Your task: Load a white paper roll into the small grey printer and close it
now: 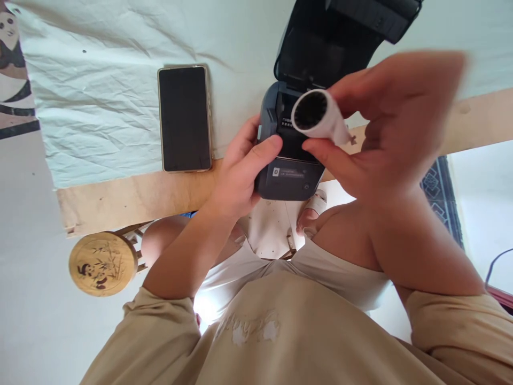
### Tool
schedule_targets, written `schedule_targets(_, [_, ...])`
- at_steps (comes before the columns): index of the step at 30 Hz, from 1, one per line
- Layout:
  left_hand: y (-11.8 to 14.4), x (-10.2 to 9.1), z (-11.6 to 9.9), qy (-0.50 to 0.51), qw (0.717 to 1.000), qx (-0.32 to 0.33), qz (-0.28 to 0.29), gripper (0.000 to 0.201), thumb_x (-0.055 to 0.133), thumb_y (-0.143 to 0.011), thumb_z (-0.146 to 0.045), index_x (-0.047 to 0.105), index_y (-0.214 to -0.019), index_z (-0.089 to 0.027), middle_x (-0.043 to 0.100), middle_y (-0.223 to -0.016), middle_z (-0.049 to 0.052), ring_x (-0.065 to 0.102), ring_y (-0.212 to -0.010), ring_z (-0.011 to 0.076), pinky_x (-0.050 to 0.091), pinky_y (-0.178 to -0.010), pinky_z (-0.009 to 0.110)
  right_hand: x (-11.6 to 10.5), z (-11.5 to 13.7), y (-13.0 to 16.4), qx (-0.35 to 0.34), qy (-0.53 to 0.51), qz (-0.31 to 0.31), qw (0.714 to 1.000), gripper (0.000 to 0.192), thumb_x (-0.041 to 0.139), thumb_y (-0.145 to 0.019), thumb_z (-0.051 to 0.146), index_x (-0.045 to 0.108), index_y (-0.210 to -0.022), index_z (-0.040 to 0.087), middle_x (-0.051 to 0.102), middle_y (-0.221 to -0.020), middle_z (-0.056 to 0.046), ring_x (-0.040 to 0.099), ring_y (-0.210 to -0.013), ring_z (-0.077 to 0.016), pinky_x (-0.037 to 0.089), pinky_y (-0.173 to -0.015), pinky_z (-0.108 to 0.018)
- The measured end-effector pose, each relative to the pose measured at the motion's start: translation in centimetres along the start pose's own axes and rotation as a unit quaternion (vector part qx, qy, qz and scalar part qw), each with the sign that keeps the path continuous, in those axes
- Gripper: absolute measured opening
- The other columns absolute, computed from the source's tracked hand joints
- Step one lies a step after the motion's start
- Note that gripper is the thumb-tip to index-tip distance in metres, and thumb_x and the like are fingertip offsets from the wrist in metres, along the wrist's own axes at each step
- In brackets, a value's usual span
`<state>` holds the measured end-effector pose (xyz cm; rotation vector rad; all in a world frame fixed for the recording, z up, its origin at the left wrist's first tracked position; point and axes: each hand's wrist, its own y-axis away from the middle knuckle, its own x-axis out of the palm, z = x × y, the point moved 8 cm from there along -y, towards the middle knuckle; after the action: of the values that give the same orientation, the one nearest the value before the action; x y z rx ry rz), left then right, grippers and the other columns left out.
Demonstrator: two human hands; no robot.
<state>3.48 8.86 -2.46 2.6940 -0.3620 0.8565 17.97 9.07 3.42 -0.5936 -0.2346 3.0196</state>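
Observation:
My left hand (246, 171) grips the left side of a small dark label printer (290, 179), its thumb over the near left rim. The printer's black lid (324, 45) is swung up and away from me, baring the compartment. Between the thumb and fingers of my right hand (385, 123) is a white paper roll (326, 115) with a dark hollow core facing left. It is held tilted over the printer's compartment; whether it touches the inside I cannot tell. Part of my right hand is blurred.
Left of the printer a phone with a dark screen (185, 118) lies on the pale cloth (120, 53) covering the table. The bare wooden table edge (100, 206) runs just before my lap. A round wooden stool (103, 263) stands at the lower left.

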Motion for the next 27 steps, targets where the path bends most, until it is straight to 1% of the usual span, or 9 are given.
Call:
schedule_targets(1, [0.0, 0.1, -0.1, 0.001, 1.0, 0.003, 0.002, 0.022, 0.063, -0.082, -0.03, 0.062, -0.103, -0.028, 0.069, -0.097, 0.002, 0.066, -0.093, 0.0233, 0.05, -0.067, 0.032, 0.1, 0.9, -0.1, -0.05, 0.043, -0.004, 0.998, 0.024, 0.076, -0.067, 0.027, 0.061, -0.087, 0.028, 0.063, -0.101, 0.001, 0.061, -0.102, -0.0215, 0.054, -0.089, -0.04])
schedule_targets(3, [0.1, 0.2, -0.2, -0.001, 1.0, 0.006, 0.002, 0.022, 0.063, -0.082, -0.029, 0.062, -0.104, -0.027, 0.069, -0.098, 0.003, 0.066, -0.095, 0.0235, 0.051, -0.07, 0.032, 0.4, 2.6, 0.0, -0.155, 0.14, -0.013, 0.978, 0.02, 0.071, -0.07, 0.019, 0.059, -0.083, 0.028, 0.065, -0.101, 0.003, 0.062, -0.099, -0.0191, 0.054, -0.084, -0.037])
schedule_targets(5, [0.2, 0.3, -0.2, -0.005, 1.0, 0.004, 0.0, 0.022, 0.063, -0.082, -0.03, 0.062, -0.104, -0.026, 0.069, -0.098, 0.003, 0.066, -0.096, 0.0231, 0.052, -0.07, 0.032, 0.7, 3.3, 0.2, -0.209, 0.193, -0.005, 0.959, 0.016, 0.066, -0.074, 0.015, 0.059, -0.082, 0.027, 0.068, -0.1, 0.004, 0.064, -0.093, -0.0167, 0.055, -0.077, -0.035])
schedule_targets(8, [0.1, 0.2, -0.1, -0.012, 1.0, -0.005, -0.012, 0.023, 0.063, -0.082, -0.032, 0.061, -0.104, -0.026, 0.069, -0.096, 0.003, 0.066, -0.095, 0.0228, 0.05, -0.07, 0.031, 0.8, 3.1, 0.2, -0.214, 0.179, 0.007, 0.96, 0.012, 0.06, -0.08, 0.015, 0.061, -0.08, 0.028, 0.068, -0.101, 0.005, 0.065, -0.09, -0.0149, 0.055, -0.076, -0.035])
schedule_targets(13, [0.1, 0.1, 0.0, -0.014, 1.0, -0.011, -0.014, 0.024, 0.062, -0.082, -0.039, 0.06, -0.102, -0.026, 0.068, -0.084, 0.002, 0.065, -0.075, 0.018, 0.045, -0.059, 0.029, 0.0, 4.6, 1.7, -0.306, 0.172, -0.046, 0.935, 0.015, 0.062, -0.075, 0.016, 0.064, -0.08, 0.03, 0.067, -0.086, 0.004, 0.062, -0.081, -0.0164, 0.052, -0.071, -0.037])
schedule_targets(18, [0.0, 0.0, -0.4, 0.032, 0.999, 0.013, 0.01, 0.021, 0.064, -0.08, -0.033, 0.06, -0.099, -0.025, 0.064, -0.082, -0.001, 0.064, -0.073, 0.0136, 0.046, -0.059, 0.025, 1.6, 5.7, 3.4, -0.372, 0.19, 0.0, 0.909, 0.015, 0.066, -0.071, 0.013, 0.061, -0.078, 0.025, 0.068, -0.081, 0.003, 0.062, -0.074, -0.015, 0.046, -0.065, -0.034])
schedule_targets(21, [-0.1, -0.3, -0.5, 0.008, 1.0, 0.022, 0.021, 0.033, 0.072, -0.073, -0.022, 0.058, -0.102, -0.024, 0.063, -0.079, -0.003, 0.061, -0.068, 0.0103, 0.047, -0.06, 0.023, 2.6, 5.9, 3.9, -0.399, 0.22, 0.012, 0.89, 0.007, 0.068, -0.077, 0.026, 0.062, -0.078, 0.022, 0.069, -0.081, 0.004, 0.065, -0.079, -0.0148, 0.044, -0.068, -0.034])
schedule_targets(23, [-0.2, -0.4, -0.5, -0.014, 0.999, 0.035, 0.024, 0.043, 0.073, -0.07, -0.016, 0.056, -0.109, -0.025, 0.063, -0.08, -0.004, 0.062, -0.068, 0.0098, 0.048, -0.061, 0.022, 2.7, 5.9, 3.7, -0.403, 0.222, 0.014, 0.888, 0.013, 0.066, -0.08, 0.034, 0.063, -0.082, 0.021, 0.07, -0.084, 0.003, 0.065, -0.087, -0.017, 0.047, -0.072, -0.035])
schedule_targets(27, [-0.2, -0.4, -0.4, -0.032, 0.998, 0.051, 0.035, 0.054, 0.07, -0.073, -0.017, 0.049, -0.121, -0.028, 0.064, -0.086, -0.003, 0.066, -0.074, 0.013, 0.049, -0.06, 0.023, 1.6, 5.4, 2.9, -0.384, 0.22, -0.019, 0.896, 0.012, 0.062, -0.079, 0.023, 0.061, -0.09, 0.02, 0.07, -0.091, 0.0, 0.062, -0.084, -0.016, 0.049, -0.076, -0.035])
